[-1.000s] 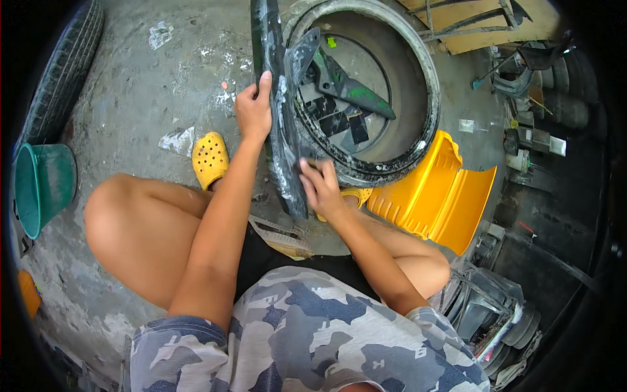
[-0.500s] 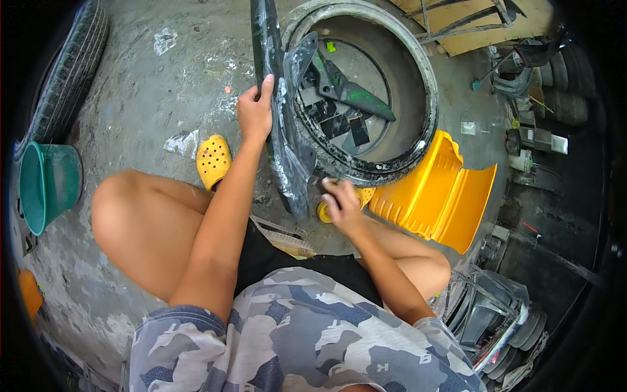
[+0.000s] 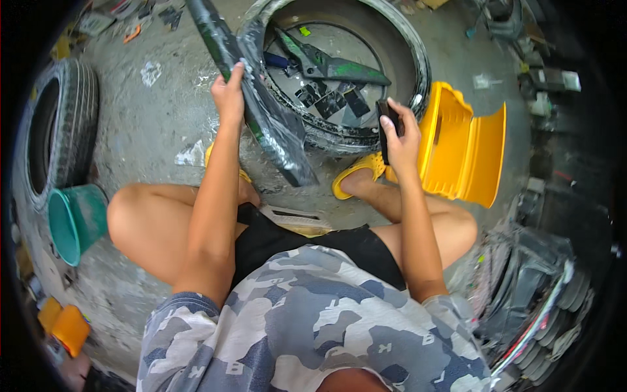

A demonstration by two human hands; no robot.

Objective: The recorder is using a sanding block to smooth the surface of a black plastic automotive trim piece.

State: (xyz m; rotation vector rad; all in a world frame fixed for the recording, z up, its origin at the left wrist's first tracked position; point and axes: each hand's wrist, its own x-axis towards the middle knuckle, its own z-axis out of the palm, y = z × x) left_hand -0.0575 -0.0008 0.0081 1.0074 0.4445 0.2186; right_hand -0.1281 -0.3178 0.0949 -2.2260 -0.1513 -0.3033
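Observation:
My left hand (image 3: 228, 98) is closed round the edge of a long dark plastic panel (image 3: 271, 134), which is smeared with pale, wet-looking residue. The panel slants from the upper left down toward my feet and overlaps the near left rim of a tyre (image 3: 421, 55) lying flat. To the right, clear of the panel, my right hand (image 3: 406, 140) grips a thin black block (image 3: 383, 134) between thumb and fingers, beside the tyre's near right rim. Inside the tyre lie a green-and-black plastic part (image 3: 353, 70) and several small black flat pieces (image 3: 331, 103).
A yellow plastic shell (image 3: 450, 147) lies right of my right hand. On the left are a green bucket (image 3: 78, 222) and an upright tyre (image 3: 78, 124). My feet wear yellow clogs (image 3: 375, 166). Piled dark parts (image 3: 522, 281) line the right side; an orange object (image 3: 70, 330) sits lower left.
My right hand has moved away from the panel's lower end, rightward to the tyre's rim, with the black block now plainly visible. The panel leans further left at its top; the view has shifted.

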